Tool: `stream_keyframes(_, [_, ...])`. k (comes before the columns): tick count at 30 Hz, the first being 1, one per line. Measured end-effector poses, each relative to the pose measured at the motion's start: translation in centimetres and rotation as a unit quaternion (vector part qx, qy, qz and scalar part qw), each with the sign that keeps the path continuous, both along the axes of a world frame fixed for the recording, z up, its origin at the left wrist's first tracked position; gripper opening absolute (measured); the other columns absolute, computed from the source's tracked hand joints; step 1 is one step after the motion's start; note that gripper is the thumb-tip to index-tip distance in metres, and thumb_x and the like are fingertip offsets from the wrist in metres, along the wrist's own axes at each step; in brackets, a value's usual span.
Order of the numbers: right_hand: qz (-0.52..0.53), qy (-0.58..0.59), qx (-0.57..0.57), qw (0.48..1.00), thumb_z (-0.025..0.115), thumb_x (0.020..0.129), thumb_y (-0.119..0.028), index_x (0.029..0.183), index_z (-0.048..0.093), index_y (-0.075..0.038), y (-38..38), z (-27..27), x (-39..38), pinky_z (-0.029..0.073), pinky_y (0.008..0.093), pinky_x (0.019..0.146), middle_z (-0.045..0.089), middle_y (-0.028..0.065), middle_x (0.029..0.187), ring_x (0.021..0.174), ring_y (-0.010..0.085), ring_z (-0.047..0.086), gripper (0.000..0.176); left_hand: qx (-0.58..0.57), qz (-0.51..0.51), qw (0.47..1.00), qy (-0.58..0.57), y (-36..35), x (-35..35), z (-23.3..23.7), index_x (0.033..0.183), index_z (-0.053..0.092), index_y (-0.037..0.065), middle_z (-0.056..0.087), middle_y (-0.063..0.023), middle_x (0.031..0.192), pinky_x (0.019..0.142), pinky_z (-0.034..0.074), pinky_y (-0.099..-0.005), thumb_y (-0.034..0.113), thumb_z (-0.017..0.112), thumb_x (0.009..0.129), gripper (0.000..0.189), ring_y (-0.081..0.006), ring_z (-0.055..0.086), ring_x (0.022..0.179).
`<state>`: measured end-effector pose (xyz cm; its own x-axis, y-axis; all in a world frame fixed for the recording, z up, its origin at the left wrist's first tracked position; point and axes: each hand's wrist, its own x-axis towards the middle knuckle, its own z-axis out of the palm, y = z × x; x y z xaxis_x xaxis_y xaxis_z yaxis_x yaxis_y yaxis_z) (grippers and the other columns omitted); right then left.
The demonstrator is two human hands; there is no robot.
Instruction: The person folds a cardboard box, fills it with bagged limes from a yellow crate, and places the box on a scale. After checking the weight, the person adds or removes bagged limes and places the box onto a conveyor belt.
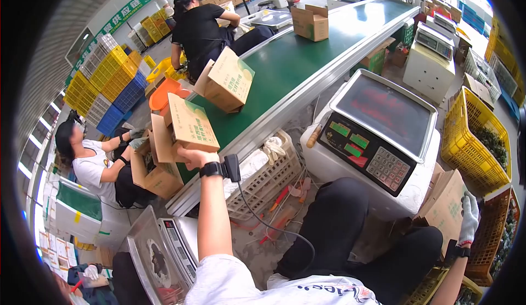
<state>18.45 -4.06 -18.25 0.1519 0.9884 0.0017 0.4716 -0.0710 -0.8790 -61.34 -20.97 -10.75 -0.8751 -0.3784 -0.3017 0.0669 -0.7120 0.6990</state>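
My left hand [196,157], bare, is closed on the lower edge of a printed cardboard carton [193,123] at the near end of the green conveyor belt [285,80]. Part of its grip is hidden. Another carton [233,80] stands tilted just beyond, its flap raised. On the far right, my right hand [469,217] wears a white glove. Its fingers stretch along the side of a cardboard carton [446,209] beside my knee. Between my hands stands a weighing scale [383,113] with green displays and a keypad.
A co-worker in white [96,162] has gloved hands at an open carton [156,168]. Another person in black [200,25] sits across the belt. A yellow crate [476,135] holds dark produce. A pale crate [268,179] stands under the belt. A second scale [178,244] is lower left.
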Motion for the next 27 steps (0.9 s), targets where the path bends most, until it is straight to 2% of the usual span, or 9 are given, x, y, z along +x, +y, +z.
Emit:
stream_keyframes(6, [0.015,-0.012,0.016,1.0,0.061,0.106,-0.029,0.135,0.065,-0.006,-0.5,0.0,0.0,0.045,0.024,0.089,0.067,-0.0009,0.128,0.107,0.0095,0.06,0.037,-0.098,-0.021,0.989,-0.111,5.5,-5.5,0.1,0.137,0.025,0.006,0.049,-0.0276,0.133,0.09,0.056,-0.0592,0.047,0.081,0.073,0.095,-0.0418,0.063,0.107])
stream_keyframes(8, [0.009,0.002,0.022,1.0,0.061,0.106,-0.029,0.135,0.065,-0.006,-0.4,-1.0,1.1,0.045,0.0238,0.089,0.067,-0.0012,0.127,0.106,0.0095,0.06,0.037,-0.052,-0.089,0.986,-0.13,6.6,-2.9,1.4,0.137,0.025,0.007,0.049,-0.0266,0.135,0.09,0.056,-0.06,0.048,0.081,0.074,0.095,-0.0413,0.063,0.109])
stream_keyframes(11, [0.001,0.015,0.008,1.0,0.061,0.105,-0.028,0.134,0.065,-0.006,-0.3,-1.1,0.7,0.045,0.0233,0.088,0.067,-0.0017,0.126,0.107,0.0095,0.06,0.036,-0.076,-0.093,0.985,-0.121,8.4,-4.5,-1.2,0.138,0.027,0.008,0.051,-0.0219,0.137,0.089,0.058,-0.058,0.049,0.085,0.071,0.097,-0.0392,0.064,0.109])
stream_keyframes(16, [-0.004,0.005,-0.018,1.0,0.06,0.106,-0.025,0.133,0.066,-0.007,0.6,-0.7,-1.9,0.046,0.0242,0.091,0.066,-0.0017,0.123,0.108,0.0104,0.06,0.033,-0.031,-0.142,0.978,-0.148,9.6,-1.6,0.4,0.136,0.026,0.011,0.049,-0.018,0.137,0.087,0.057,-0.0621,0.052,0.087,0.066,0.102,-0.0369,0.063,0.109])
stream_keyframes(17, [0.031,-0.016,0.0,0.999,0.06,0.106,-0.024,0.132,0.066,-0.006,1.5,-2.0,-1.3,0.047,0.0254,0.093,0.067,-0.0005,0.122,0.109,0.0114,0.06,0.032,-0.049,-0.165,0.979,-0.111,9.6,-1.5,-0.2,0.136,0.023,0.014,0.048,-0.016,0.137,0.087,0.056,-0.0629,0.054,0.089,0.065,0.105,-0.0364,0.062,0.109])
stream_keyframes(19, [0.062,-0.057,0.029,0.996,0.059,0.106,-0.021,0.131,0.067,-0.004,1.6,-2.8,-1.1,0.047,0.0273,0.098,0.068,0.0027,0.12,0.11,0.0132,0.061,0.031,-0.166,-0.192,0.95,-0.182,9.6,-3.1,-0.3,0.138,0.02,0.016,0.046,-0.0166,0.138,0.086,0.053,-0.0649,0.06,0.091,0.061,0.114,-0.0397,0.061,0.109])
stream_keyframes(24, [-0.004,-0.142,0.068,0.987,0.063,0.102,-0.024,0.13,0.066,0.0,-0.1,-4.2,0.6,0.047,0.0354,0.105,0.069,0.0137,0.127,0.118,0.0229,0.064,0.037,-0.434,-0.379,0.815,-0.058,6.0,-8.5,-2.4,0.159,0.012,0.02,0.029,-0.0077,0.161,0.103,0.03,-0.0694,0.088,0.063,0.067,0.124,-0.0337,0.038,0.139])
stream_keyframes(26, [-0.101,-0.328,0.088,0.935,0.065,0.099,-0.033,0.135,0.062,-0.001,-1.8,-3.4,1.4,0.045,0.043,0.108,0.065,0.0185,0.135,0.126,0.0326,0.06,0.048,-0.475,-0.444,0.759,-0.028,4.7,-10.7,-3.5,0.167,0.01,0.022,0.022,-0.0041,0.17,0.11,0.021,-0.0712,0.099,0.051,0.07,0.13,-0.0313,0.029,0.15])
stream_keyframes(27, [-0.145,-0.404,0.052,0.902,0.066,0.096,-0.04,0.141,0.058,-0.003,-2.2,-4.1,2.8,0.043,0.0474,0.11,0.061,0.0237,0.139,0.131,0.0402,0.055,0.059,-0.45,-0.468,0.759,-0.043,4.9,-9.6,-3.1,0.164,0.025,0.03,0.028,0.0019,0.168,0.11,0.024,-0.0646,0.103,0.041,0.07,0.121,-0.0302,0.027,0.151])
